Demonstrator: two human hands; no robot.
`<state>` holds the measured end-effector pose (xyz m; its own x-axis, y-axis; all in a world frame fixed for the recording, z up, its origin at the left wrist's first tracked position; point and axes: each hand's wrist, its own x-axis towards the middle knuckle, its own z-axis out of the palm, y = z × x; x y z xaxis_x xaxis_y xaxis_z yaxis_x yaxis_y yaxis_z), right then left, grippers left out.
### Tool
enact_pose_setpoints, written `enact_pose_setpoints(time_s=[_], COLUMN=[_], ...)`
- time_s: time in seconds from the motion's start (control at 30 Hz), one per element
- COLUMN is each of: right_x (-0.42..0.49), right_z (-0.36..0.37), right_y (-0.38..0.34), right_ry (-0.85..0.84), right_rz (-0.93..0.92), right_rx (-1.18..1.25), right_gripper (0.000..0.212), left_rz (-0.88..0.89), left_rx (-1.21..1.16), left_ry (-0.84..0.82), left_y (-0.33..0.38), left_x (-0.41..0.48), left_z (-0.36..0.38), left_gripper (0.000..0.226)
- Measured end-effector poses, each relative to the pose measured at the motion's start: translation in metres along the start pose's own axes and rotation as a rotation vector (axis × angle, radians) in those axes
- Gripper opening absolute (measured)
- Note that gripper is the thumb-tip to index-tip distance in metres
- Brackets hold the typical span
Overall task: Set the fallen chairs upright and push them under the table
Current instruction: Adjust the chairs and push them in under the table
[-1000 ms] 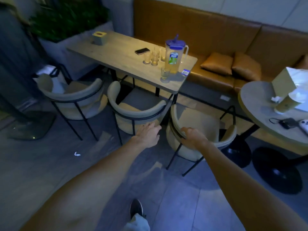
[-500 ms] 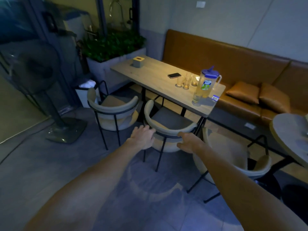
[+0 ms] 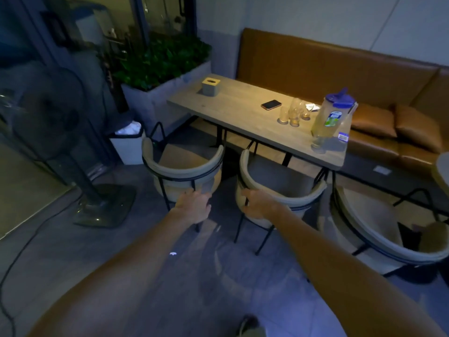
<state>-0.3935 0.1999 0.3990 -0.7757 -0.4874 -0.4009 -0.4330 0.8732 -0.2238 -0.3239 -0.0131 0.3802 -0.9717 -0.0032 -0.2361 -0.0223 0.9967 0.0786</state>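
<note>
Three chairs upright at near edge of counter (image 3: pixel 243 117). Left hand (image 3: pixel 194 205) at left chair (image 3: pixel 182 166) backrest, fingers loosely spread, not gripping. Right hand (image 3: pixel 260 203) on middle chair (image 3: pixel 279 181) backrest; grip unclear. Right chair (image 3: pixel 379 229) stands well out from counter.

No legible text; only a blurred green-and-white label on the pitcher (image 3: pixel 331 117).
</note>
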Motion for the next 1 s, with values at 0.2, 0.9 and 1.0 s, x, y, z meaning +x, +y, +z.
enact_pose_setpoints(time_s=[0.2,0.9,1.0], right_x=[0.112,0.421,0.435], right_z=[0.005,0.053,0.065], right_y=[-0.034,-0.120,-0.128], right_ry=[-0.056,-0.228,-0.255], right_rz=[-0.025,0.047,0.115], right_rx=[0.009,-0.211,-0.242], right_gripper=[0.060,0.061,0.059], left_rz=[-0.034,0.076,0.173], left_rx=[0.034,0.191,0.220], left_ry=[-0.043,-0.271,-0.327], left_y=[-0.088,-0.306,-0.337], left_x=[0.064,0.295,0.314], left_z=[0.011,0.085,0.098], left_gripper=[0.043,0.065,0.056])
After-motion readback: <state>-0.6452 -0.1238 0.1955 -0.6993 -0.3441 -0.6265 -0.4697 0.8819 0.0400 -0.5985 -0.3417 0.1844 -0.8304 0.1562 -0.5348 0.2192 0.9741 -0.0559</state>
